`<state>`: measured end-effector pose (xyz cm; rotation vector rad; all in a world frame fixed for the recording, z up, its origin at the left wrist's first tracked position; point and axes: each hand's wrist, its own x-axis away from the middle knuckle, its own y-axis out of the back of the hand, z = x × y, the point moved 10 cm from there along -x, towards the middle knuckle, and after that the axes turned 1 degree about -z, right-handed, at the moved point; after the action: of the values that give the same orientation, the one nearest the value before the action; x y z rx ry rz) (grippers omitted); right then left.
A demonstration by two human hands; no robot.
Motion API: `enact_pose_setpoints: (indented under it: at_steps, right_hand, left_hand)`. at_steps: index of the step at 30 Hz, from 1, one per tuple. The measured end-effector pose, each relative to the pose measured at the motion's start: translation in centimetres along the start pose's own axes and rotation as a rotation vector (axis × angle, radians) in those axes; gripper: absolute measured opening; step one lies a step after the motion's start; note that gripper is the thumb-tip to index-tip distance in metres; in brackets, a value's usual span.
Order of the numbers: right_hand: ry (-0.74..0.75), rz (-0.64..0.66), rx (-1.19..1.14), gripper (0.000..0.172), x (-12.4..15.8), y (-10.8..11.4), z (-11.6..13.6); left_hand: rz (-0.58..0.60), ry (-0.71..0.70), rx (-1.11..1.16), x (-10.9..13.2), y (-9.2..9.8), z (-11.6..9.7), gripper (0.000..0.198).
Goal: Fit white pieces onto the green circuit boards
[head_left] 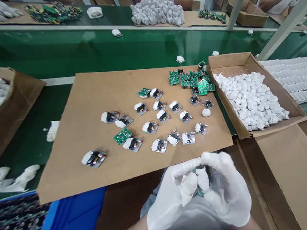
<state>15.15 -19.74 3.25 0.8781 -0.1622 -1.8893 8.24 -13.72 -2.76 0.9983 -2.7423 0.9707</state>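
Observation:
My left hand [169,195] and my right hand [231,189], both in white gloves, are closed together near my lap. Between them they grip a small circuit board [200,191] with a white cap-like piece [202,180] on it; the fingers cover most of the board. Beyond my hands lies a brown cardboard sheet [91,90]. Several circuit boards [160,146], most bearing white pieces, are spread over it. A pile of green boards [192,80] sits at its far right corner, and a loose white piece [206,112] lies nearby.
At the right, a cardboard box [228,59] holds many white pieces, beside white trays [291,78]. Another box [17,97] stands at the left, above a blue bin [76,210]. A green conveyor belt [89,46] crosses behind, carrying a few boards. Other people sit across it.

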Motion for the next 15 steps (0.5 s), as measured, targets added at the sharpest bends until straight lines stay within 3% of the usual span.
enact_pose_setpoints:
  at_steps: [4,9,13,15]
  right_hand:
    - [0.104,-0.005,-0.123,0.054,-1.3,0.0,1.1]
    - [0.272,0.055,-0.207,0.050,-2.7,-0.4,3.1]
    - [0.104,0.145,-0.316,0.032,-2.8,-1.2,2.3]
    - [0.005,0.069,-0.327,0.027,-2.7,-0.6,1.5]
  left_hand:
    - [0.051,-0.008,0.068,0.0,-0.4,0.2,0.057]
    - [0.000,0.020,-0.095,0.0,-0.3,0.1,0.059]
    - [-0.059,0.024,-0.156,0.0,-0.1,0.0,0.044]
    - [-0.075,0.014,-0.178,0.0,0.0,0.2,0.037]
